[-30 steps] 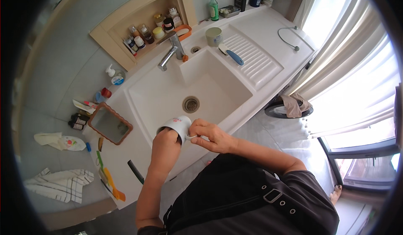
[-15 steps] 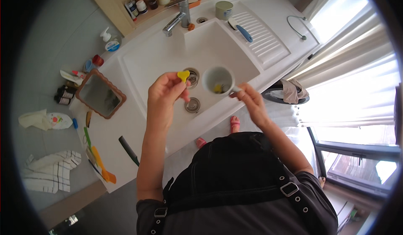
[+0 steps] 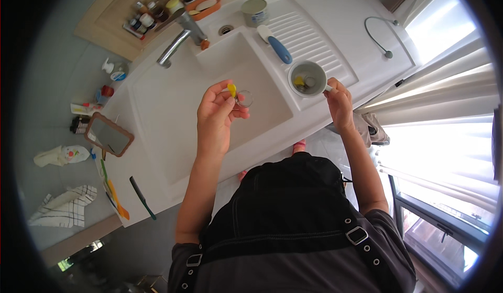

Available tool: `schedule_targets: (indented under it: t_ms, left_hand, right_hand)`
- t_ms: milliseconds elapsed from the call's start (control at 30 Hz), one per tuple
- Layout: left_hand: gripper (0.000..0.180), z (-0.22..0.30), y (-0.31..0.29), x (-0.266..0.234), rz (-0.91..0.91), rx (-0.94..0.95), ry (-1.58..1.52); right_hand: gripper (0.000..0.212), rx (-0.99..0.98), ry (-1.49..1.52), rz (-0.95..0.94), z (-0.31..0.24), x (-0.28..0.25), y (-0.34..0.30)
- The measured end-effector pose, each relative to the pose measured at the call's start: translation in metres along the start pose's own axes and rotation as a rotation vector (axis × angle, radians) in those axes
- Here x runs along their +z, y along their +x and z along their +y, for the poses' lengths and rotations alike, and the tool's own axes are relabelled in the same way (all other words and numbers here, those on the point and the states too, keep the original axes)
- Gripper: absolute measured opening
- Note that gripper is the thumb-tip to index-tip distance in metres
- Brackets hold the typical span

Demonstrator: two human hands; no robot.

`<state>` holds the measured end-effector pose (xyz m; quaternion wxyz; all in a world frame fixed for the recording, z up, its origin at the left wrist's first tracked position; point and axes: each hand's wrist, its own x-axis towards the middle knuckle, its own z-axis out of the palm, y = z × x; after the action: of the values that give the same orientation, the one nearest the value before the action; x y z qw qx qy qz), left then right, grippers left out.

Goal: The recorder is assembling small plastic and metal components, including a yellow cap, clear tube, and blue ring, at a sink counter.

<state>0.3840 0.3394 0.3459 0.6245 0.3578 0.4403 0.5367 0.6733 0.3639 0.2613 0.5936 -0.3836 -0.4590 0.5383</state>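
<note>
My left hand (image 3: 215, 116) is above the white sink (image 3: 167, 120), pinching a small yellow piece (image 3: 232, 90) between thumb and fingers. A thin clear or metallic ring (image 3: 245, 98) shows beside that piece at the fingers; whether the two are joined I cannot tell. My right hand (image 3: 340, 104) grips the handle of a pale grey-white mug (image 3: 291, 77) at the drainboard's near corner. Inside the mug lie another yellow piece (image 3: 299, 80) and some ring-like metallic bits. Whether the mug rests on the surface or hangs just above it is unclear.
A blue-handled brush (image 3: 280, 50) lies on the ribbed drainboard (image 3: 298, 23), with a pale green tin (image 3: 254, 13) behind it. The faucet (image 3: 178, 41) stands at the sink's back. Leftward are a brown-framed mirror (image 3: 110, 134), a soap pump bottle (image 3: 115, 69) and a dark comb (image 3: 142, 197).
My right hand has carried the mug rightward, from over the sink to the drainboard. My left hand keeps the yellow piece, now turned, with the ring showing. The view has shifted.
</note>
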Motion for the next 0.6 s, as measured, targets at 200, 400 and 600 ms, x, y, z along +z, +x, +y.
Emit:
schedule_targets:
  t_ms: [200,400,600]
  left_hand:
    - [0.033,-0.033,0.028,0.072,0.071,-0.018,0.006]
    - [0.033,-0.044,0.041,0.106,0.102,-0.061,0.078]
    - [0.033,-0.055,0.058,0.123,0.112,-0.132,0.088]
  right_hand:
    - [0.021,0.164,0.046,-0.157,0.016,-0.085,0.054]
    - [0.023,0.27,-0.146,-0.173,0.019,-0.125,0.09]
    - [0.018,0.295,-0.176,-0.283,0.021,-0.139,0.103]
